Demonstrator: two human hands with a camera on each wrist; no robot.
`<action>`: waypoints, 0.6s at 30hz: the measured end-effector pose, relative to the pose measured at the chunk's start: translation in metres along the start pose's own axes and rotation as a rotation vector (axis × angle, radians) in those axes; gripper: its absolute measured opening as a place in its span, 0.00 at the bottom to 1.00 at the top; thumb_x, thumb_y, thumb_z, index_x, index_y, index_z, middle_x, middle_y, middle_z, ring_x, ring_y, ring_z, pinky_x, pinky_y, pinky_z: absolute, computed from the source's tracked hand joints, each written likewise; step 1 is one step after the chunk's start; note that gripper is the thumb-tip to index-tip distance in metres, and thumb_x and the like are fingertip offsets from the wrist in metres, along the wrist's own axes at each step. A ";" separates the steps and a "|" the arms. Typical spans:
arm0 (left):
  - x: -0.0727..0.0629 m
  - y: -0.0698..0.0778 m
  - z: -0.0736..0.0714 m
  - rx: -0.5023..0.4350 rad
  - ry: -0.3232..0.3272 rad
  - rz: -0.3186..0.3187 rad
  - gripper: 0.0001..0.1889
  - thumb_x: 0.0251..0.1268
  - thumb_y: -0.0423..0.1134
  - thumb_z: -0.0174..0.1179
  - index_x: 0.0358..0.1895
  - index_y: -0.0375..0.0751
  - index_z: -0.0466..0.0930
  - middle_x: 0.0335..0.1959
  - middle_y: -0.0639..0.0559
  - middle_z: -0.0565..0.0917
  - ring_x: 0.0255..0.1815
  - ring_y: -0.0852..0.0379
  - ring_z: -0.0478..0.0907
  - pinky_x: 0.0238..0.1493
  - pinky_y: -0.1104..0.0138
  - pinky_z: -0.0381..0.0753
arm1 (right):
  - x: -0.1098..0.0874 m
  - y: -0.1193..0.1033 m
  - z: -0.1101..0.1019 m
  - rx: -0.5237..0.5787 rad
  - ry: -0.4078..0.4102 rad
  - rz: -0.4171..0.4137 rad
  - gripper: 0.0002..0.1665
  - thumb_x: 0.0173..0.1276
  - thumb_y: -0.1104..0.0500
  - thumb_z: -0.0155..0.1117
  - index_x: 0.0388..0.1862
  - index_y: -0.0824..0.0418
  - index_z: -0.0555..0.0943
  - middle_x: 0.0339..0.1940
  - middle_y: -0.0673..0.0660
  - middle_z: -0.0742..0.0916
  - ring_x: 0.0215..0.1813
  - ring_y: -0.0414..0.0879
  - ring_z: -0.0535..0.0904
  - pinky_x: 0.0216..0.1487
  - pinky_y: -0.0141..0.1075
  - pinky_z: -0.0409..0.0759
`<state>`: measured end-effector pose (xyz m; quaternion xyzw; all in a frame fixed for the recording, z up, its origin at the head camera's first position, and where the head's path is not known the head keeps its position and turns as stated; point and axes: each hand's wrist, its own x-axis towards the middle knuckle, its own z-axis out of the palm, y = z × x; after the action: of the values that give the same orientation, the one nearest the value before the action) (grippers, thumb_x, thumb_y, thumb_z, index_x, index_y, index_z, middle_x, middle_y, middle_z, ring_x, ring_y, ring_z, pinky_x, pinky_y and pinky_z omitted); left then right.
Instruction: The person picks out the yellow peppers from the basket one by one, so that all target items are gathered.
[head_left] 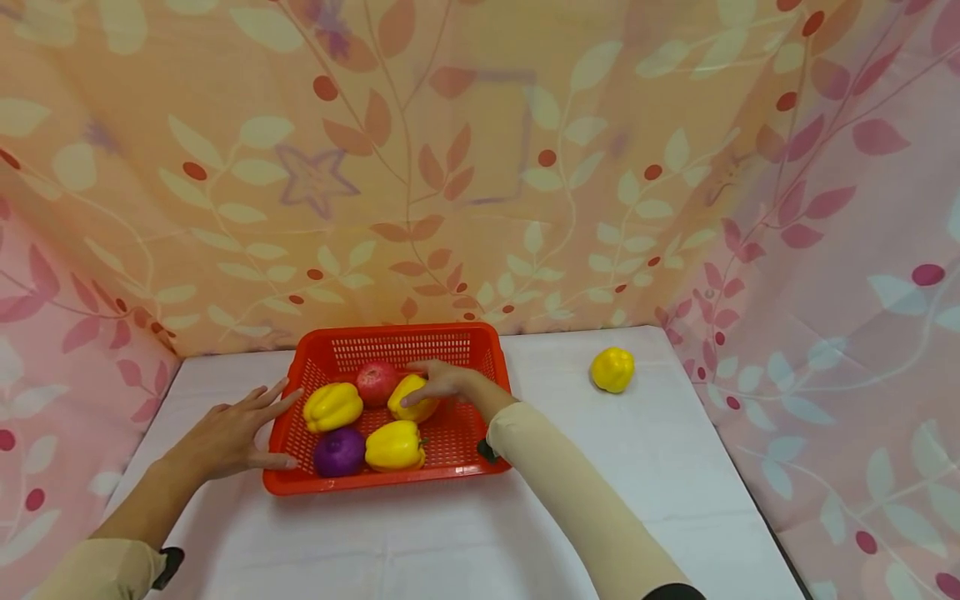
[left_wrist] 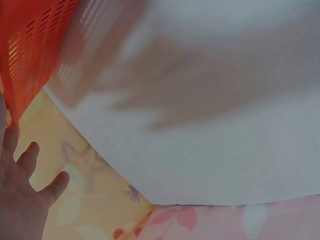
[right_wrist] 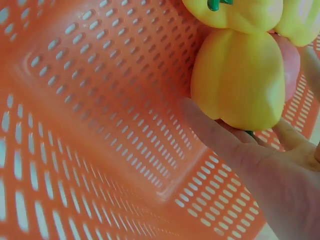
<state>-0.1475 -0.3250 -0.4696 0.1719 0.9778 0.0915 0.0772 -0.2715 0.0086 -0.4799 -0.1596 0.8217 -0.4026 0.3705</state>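
Note:
A red plastic basket (head_left: 461,472) stands on the table, holding several yellow bell peppers, a pinkish-red round fruit (head_left: 376,383) and a purple round one (head_left: 340,452). My right hand (head_left: 447,381) reaches into it and grips a yellow bell pepper (right_wrist: 237,80), thumb on one side and fingers on the other. Beside that lie another pepper (head_left: 395,446) at the front and one (head_left: 332,407) at the left. My left hand (head_left: 232,433) is spread at the basket's left rim, fingertips over the edge; the left wrist view shows its fingers only partly.
Another yellow bell pepper (head_left: 612,370) lies on the white tablecloth (head_left: 585,450), right of the basket near the back. Patterned cloth (head_left: 480,208) hangs behind the table and along both sides. The basket's back wall stands close to the rear cloth.

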 end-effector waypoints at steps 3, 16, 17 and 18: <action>0.000 -0.001 0.001 -0.003 0.002 -0.001 0.57 0.44 0.75 0.65 0.77 0.48 0.61 0.77 0.38 0.58 0.72 0.27 0.58 0.57 0.29 0.66 | 0.003 0.001 0.002 0.016 -0.004 0.019 0.46 0.63 0.56 0.73 0.77 0.55 0.64 0.68 0.58 0.75 0.59 0.51 0.75 0.66 0.45 0.73; 0.001 -0.001 0.001 -0.012 -0.010 -0.019 0.57 0.44 0.75 0.65 0.78 0.49 0.59 0.78 0.38 0.58 0.72 0.27 0.57 0.58 0.29 0.65 | 0.009 0.005 0.001 0.046 -0.025 0.031 0.42 0.62 0.61 0.74 0.74 0.56 0.68 0.56 0.55 0.78 0.50 0.49 0.76 0.56 0.39 0.78; 0.001 -0.001 0.001 -0.011 -0.011 -0.021 0.57 0.44 0.75 0.65 0.78 0.50 0.59 0.78 0.38 0.58 0.72 0.27 0.57 0.58 0.29 0.65 | 0.009 0.005 0.001 0.040 -0.027 0.025 0.42 0.62 0.61 0.73 0.74 0.57 0.68 0.55 0.55 0.78 0.50 0.49 0.76 0.56 0.39 0.79; 0.001 -0.001 0.001 -0.013 -0.013 -0.022 0.57 0.44 0.75 0.65 0.78 0.50 0.59 0.78 0.38 0.58 0.72 0.27 0.57 0.58 0.28 0.64 | 0.009 0.005 0.001 0.040 -0.027 0.022 0.42 0.62 0.61 0.73 0.74 0.57 0.68 0.54 0.55 0.79 0.49 0.49 0.77 0.56 0.39 0.79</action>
<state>-0.1483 -0.3251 -0.4709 0.1615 0.9785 0.0959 0.0855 -0.2765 0.0058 -0.4885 -0.1488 0.8100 -0.4127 0.3891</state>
